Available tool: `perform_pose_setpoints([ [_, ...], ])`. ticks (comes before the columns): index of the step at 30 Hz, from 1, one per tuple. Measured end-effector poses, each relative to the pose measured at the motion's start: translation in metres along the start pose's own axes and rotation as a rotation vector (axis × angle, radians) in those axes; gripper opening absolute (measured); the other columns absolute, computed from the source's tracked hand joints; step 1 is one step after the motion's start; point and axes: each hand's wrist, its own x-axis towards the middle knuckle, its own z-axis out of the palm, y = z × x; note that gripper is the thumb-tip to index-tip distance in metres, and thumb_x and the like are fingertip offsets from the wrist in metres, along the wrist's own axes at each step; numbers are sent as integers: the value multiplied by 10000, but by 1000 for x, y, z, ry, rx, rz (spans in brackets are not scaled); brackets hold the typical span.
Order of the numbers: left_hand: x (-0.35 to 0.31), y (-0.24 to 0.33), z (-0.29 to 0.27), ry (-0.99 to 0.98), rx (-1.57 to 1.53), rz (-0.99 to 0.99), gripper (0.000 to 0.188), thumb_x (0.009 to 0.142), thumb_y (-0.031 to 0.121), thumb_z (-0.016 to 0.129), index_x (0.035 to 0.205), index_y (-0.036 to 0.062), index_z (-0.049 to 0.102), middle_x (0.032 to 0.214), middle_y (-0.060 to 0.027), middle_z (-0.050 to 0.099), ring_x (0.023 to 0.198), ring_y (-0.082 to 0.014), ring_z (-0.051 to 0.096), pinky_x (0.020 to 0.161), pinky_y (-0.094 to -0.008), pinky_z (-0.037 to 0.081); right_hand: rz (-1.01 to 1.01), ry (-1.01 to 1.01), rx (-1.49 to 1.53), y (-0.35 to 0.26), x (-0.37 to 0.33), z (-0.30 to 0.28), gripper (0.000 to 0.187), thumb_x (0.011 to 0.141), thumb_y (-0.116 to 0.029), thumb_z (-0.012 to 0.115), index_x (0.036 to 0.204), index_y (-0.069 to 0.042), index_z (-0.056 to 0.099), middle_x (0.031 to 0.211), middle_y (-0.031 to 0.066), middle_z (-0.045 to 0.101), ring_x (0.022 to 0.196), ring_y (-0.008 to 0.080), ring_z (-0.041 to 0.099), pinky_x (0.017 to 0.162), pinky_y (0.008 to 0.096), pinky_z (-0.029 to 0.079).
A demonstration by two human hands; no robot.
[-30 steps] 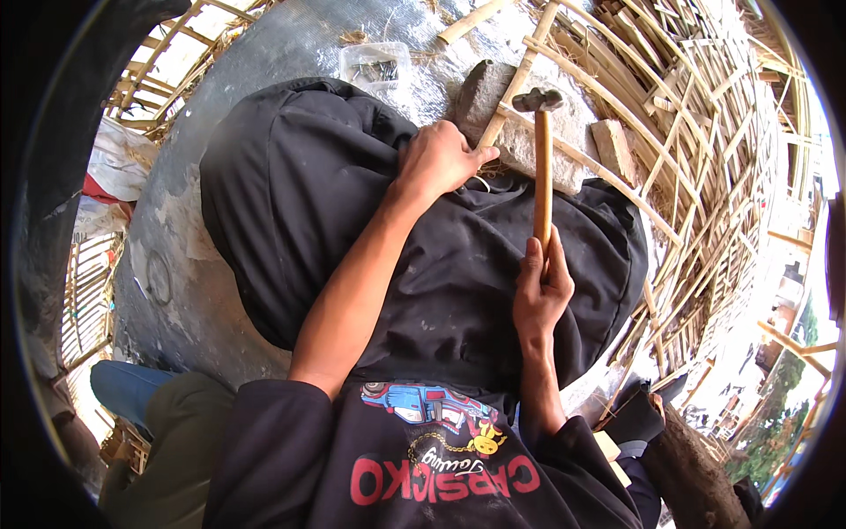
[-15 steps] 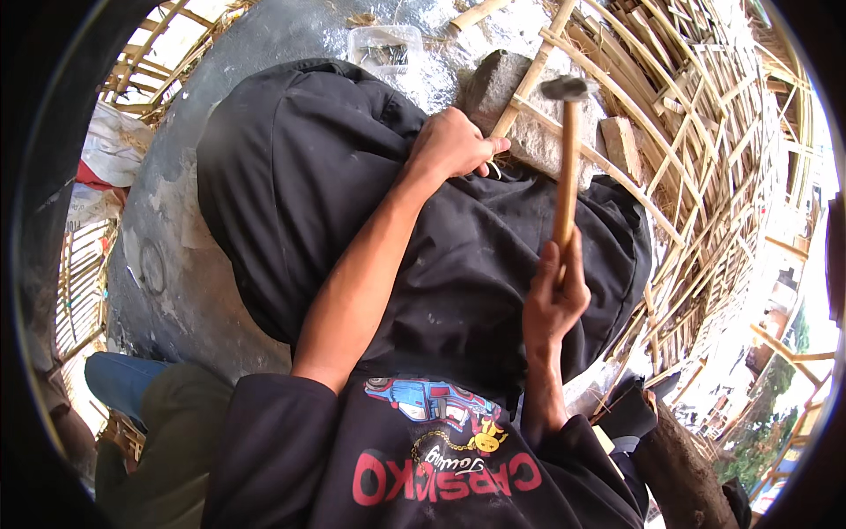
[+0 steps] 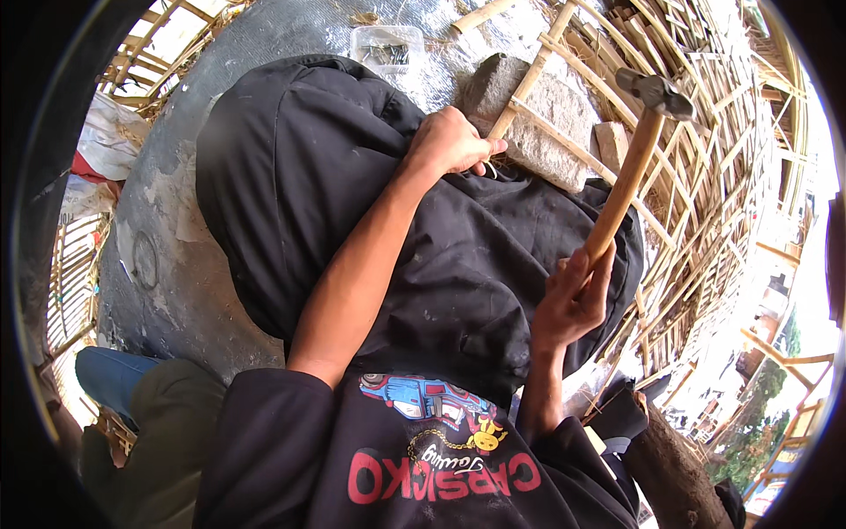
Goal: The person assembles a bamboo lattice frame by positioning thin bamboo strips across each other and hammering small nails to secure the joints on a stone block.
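My right hand (image 3: 577,298) is closed round the lower part of a wooden handle. It belongs to a hammer (image 3: 627,187), raised and tilted to the right, with its dark metal head over the stacked bamboo. My left hand (image 3: 453,143) grips the near end of a thin bamboo strip (image 3: 532,78) beside my black-clad legs. That strip crosses a rough grey stone block (image 3: 557,123) and joins another strip (image 3: 564,138) running off to the right. What lies under my left fingers is partly hidden.
A clear plastic box (image 3: 388,51) of small dark nail-like pieces sits at the far side. Bamboo lattice pieces (image 3: 705,167) are piled along the right. A smaller block (image 3: 612,144) lies beyond the stone. Another person's leg (image 3: 172,423) shows at lower left.
The hammer has swung up and to the right, away from the stone block, with my right hand shifting slightly right. My left hand stays on the bamboo strip.
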Motion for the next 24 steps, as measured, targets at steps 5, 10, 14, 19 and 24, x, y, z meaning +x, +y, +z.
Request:
perform_pose_setpoints([
  [5, 0, 0, -1, -15, 33, 3, 460, 821, 566, 756, 698, 126, 806, 646, -39, 727, 627, -165, 689, 699, -330, 557, -106, -295, -103, 32, -6, 26, 425, 984, -37, 627, 1399, -22, 540, 742, 72, 625, 670, 49, 547, 597, 216, 459],
  [10, -5, 8, -6, -41, 69, 31, 436, 817, 516, 772, 705, 95, 794, 645, -65, 721, 642, -178, 702, 694, -343, 556, 7, -162, -29, 35, -8, 22, 359, 1004, -92, 627, 1342, 18, 579, 709, -1, 535, 608, 20, 435, 522, 204, 364],
  [14, 10, -12, 9, 49, -109, 129, 444, 866, 451, 778, 823, 9, 759, 631, -79, 682, 581, -100, 602, 595, -305, 480, 130, -144, 175, 35, -7, 19, 349, 1032, -138, 596, 1349, 6, 571, 710, -88, 466, 589, -11, 379, 514, 171, 307],
  [19, 10, -5, 8, 57, -238, 215, 480, 911, 437, 747, 795, -28, 723, 629, -57, 668, 530, -89, 572, 506, -290, 435, 213, -122, 277, 56, -6, 28, 339, 1038, -158, 591, 1341, -6, 580, 726, -85, 466, 586, -8, 380, 508, 173, 309],
  [24, 12, -7, 8, -52, -635, 256, 331, 949, 315, 726, 887, -11, 709, 631, -23, 636, 494, -77, 554, 437, -264, 407, 303, -124, 350, 50, -3, 28, 355, 1039, -199, 596, 1343, -15, 584, 714, -86, 449, 573, -8, 381, 493, 177, 314],
])
